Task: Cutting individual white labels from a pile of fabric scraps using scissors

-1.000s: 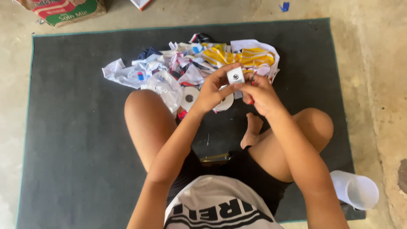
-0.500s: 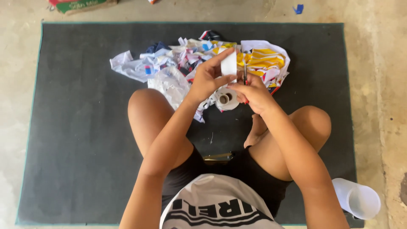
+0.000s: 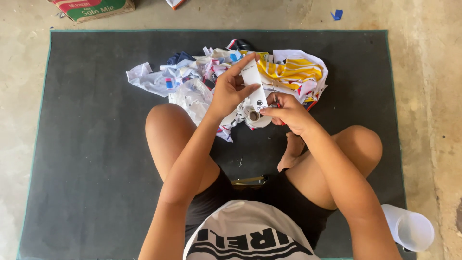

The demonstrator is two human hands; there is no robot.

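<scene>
Concrete floor [image 3: 24, 96] seen at left; cardboard box [image 3: 94, 8] at top left. Dark mat [image 3: 86, 144] spread on floor. Pile of torn wrappers [image 3: 192, 79] heaped mid-mat. Left hand [image 3: 230, 91] closed on white tube [image 3: 254, 84], held upright above pile. Right hand [image 3: 288, 111] pinched at tube's lower end, just beside roll of tape [image 3: 255, 117]. White plastic cup [image 3: 409, 228] laid at mat's right edge.

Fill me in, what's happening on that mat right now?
A person sits cross-legged on a dark mat. The left hand holds a white tube upright by its upper part, while the right hand pinches at the tube's lower end. A pile of crumpled wrappers lies on the mat just beyond the hands. A white plastic cup lies on its side near the right knee.
</scene>
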